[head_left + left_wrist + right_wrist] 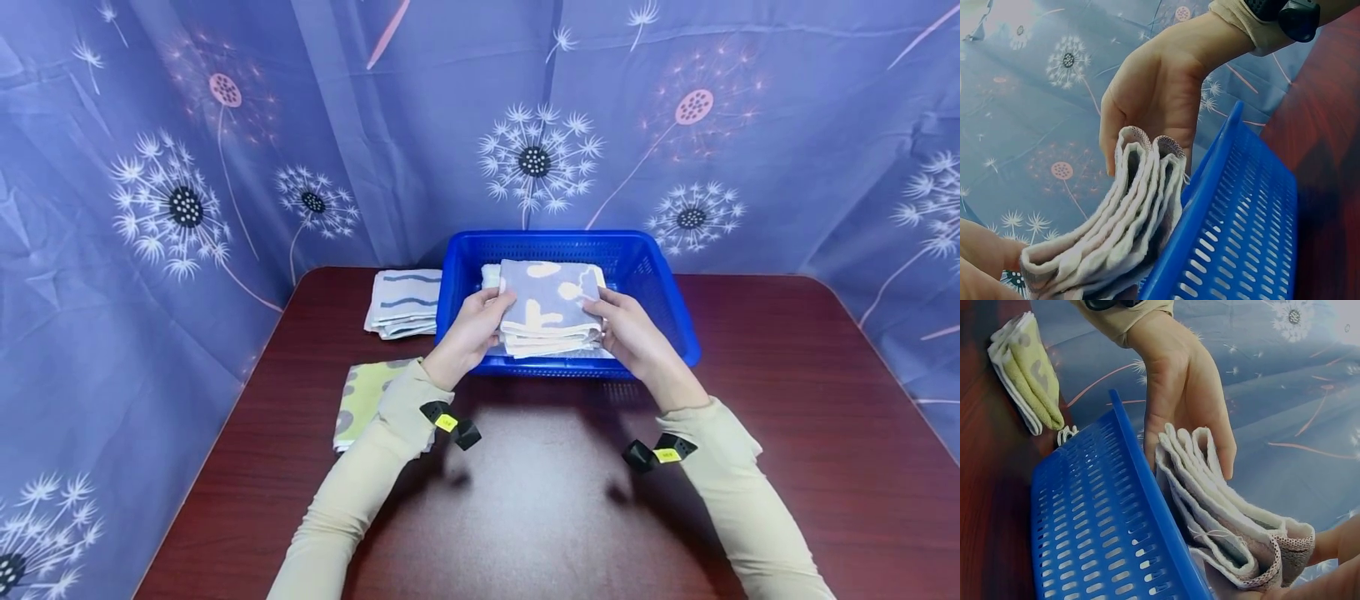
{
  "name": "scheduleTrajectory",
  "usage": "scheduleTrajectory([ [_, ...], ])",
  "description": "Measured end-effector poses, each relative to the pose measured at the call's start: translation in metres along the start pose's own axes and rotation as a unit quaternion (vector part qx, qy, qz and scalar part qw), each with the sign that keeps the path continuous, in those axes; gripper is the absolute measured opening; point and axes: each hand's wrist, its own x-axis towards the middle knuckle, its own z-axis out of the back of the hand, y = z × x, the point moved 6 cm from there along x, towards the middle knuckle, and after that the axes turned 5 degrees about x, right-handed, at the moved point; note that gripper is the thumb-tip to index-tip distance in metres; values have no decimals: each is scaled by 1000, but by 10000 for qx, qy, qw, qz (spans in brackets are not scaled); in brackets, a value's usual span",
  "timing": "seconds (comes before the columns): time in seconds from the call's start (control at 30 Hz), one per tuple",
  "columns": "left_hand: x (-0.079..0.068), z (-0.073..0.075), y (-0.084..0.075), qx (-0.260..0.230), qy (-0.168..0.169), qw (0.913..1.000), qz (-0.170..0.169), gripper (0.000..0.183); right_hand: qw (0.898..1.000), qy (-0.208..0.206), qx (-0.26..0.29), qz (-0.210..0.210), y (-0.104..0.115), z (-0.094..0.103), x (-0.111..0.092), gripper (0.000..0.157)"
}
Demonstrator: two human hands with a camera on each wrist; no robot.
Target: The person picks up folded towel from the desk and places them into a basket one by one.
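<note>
Blue dandelion-print cloth (420, 125) hangs behind a glossy table (540, 492) — reddish-brown.

Toward the back of your dark red-brown wooden surface (532, 517), before the blue dandelion-print fabric curtain (420, 125), stands the blue rectangular perforated plastic basket (675, 321), with the folded grey-and-white patterned cloth towel (555, 292) at its opening between your left fingers (497, 308) and right fingers (606, 310). Just left of the basket lies the folded white cloth towel with grey wavy stripes (405, 302); nearer you, in front of that one, lies the folded yellow-green cloth towel with grey spots (365, 400), partly beneath your left sleeve (408, 408) in the head view.
</note>
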Motion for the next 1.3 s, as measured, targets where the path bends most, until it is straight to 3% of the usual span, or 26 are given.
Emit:
scheduleTrajectory([
  [0.13,3,-1,0,103,52,9999,107,49,9994,22,340,-34,-1,0,2,57],
  [0.33,6,-5,1,-217,277,9992,183,51,9992,36,396,-24,0,0,7,58],
  [0.83,17,-8,-3,8,-3,9995,328,52,9972,219,416,-581,-8,3,22,59],
  [1.1,26,-11,-6,-124,-137,9988,463,46,9989,220,111,-400,-7,6,29,62],
  [1.3,29,-10,-9,-77,-377,9985,378,50,9989,212,32,-421,-8,7,34,66],
])
